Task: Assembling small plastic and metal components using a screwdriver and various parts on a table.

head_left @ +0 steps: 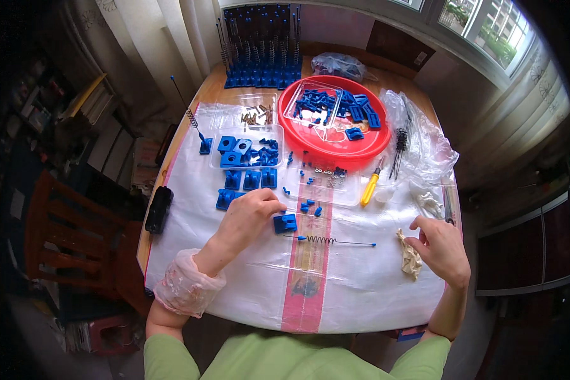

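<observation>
My left hand (250, 212) has its fingertips pinched together just above a blue plastic block (285, 223); what they hold, if anything, is hidden. In front of the block lies a thin wire with a coil spring (323, 240) and blue ends. My right hand (440, 248) is at the right, fingers curved and apart, with nothing seen between them. It hovers beside a crumpled cream cloth (410, 258). Several blue blocks (251, 180) stand in rows left of centre, and small blue plugs (306, 207) lie loose just beyond the block.
Farther back are a clear tray (214, 151) of blue parts, a red round tray (378, 147), a yellow-handled screwdriver (370, 190), dark coiled wires (400, 147) and plastic bags (427, 149). A rack of finished spring pieces (259, 76) stands at the back. A black case (159, 209) sits on the left edge.
</observation>
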The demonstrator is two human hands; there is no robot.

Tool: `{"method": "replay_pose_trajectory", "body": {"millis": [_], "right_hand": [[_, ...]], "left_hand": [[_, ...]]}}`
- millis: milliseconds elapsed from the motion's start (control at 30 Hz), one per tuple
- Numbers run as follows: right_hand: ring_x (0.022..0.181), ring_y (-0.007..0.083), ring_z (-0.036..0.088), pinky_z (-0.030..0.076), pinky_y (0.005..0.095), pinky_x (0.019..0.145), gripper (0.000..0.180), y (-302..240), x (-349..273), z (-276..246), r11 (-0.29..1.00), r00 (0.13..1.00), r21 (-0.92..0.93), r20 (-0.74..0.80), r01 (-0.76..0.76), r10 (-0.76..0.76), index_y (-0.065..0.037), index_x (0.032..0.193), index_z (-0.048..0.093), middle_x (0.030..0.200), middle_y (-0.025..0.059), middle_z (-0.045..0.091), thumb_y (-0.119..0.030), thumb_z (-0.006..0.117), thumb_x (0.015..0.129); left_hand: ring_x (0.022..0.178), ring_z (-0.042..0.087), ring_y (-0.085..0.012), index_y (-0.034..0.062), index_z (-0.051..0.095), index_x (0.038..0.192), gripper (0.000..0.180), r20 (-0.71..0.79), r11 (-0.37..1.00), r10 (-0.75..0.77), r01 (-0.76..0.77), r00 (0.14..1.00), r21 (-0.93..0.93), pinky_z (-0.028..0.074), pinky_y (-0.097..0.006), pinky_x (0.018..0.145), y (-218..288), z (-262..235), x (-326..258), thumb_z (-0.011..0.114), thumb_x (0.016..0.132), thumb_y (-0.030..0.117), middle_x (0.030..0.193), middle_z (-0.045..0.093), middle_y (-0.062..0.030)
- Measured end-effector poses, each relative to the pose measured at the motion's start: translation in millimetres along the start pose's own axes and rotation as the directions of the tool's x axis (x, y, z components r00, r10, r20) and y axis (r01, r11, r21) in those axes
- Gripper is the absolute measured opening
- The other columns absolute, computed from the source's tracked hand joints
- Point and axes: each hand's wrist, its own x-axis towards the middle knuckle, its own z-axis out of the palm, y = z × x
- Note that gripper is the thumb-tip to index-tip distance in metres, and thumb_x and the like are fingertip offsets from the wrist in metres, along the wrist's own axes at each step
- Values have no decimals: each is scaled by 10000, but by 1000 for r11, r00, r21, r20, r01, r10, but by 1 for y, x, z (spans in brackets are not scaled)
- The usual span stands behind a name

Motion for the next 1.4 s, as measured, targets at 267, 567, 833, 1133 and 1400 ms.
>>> {"method": "replay_pose_trajectory", "body": {"millis": [267,567,833,1133,1400], "right_hand": [[849,321,686,512,429,759,254,13,-9,9,999,1000,28,-9,20,-19,-23,1024,653,883,135,704,-215,746,887],[682,239,636,491,383,654,244,23,-9,23,993,988,57,-119,103,-95,-30,997,654,757,85,645,-201,769,867],[811,297,675,510,413,732,238,19,-5,22,995,998,82,-47,54,-51,-23,1010,656,863,124,687,-209,744,891],[878,324,692,518,426,772,231,15,-4,21,996,1000,87,6,21,-22,-14,999,654,914,145,704,-211,728,903],[817,273,669,513,385,728,271,22,17,35,953,985,298,-136,-57,102,6,1058,665,894,142,677,-164,770,874]], "left_hand": [[838,709,-281,85,784,985,144,89,999,12,-10,996,-33,573,-371,761,-6,8,15,765,842,86,919,712,-82],[794,709,-284,85,783,1013,191,151,985,157,-144,976,-94,568,-375,726,-8,13,44,788,828,133,879,725,-89],[809,726,-289,68,775,981,168,260,968,251,-241,932,-70,579,-378,741,-6,16,62,780,827,134,900,747,-97],[797,732,-274,65,770,943,130,302,946,313,-325,901,-12,585,-375,733,0,27,79,765,841,145,864,745,-93],[772,730,-265,60,752,913,85,153,950,312,-307,938,-56,578,-354,687,2,5,75,765,848,114,843,740,-100]]}}
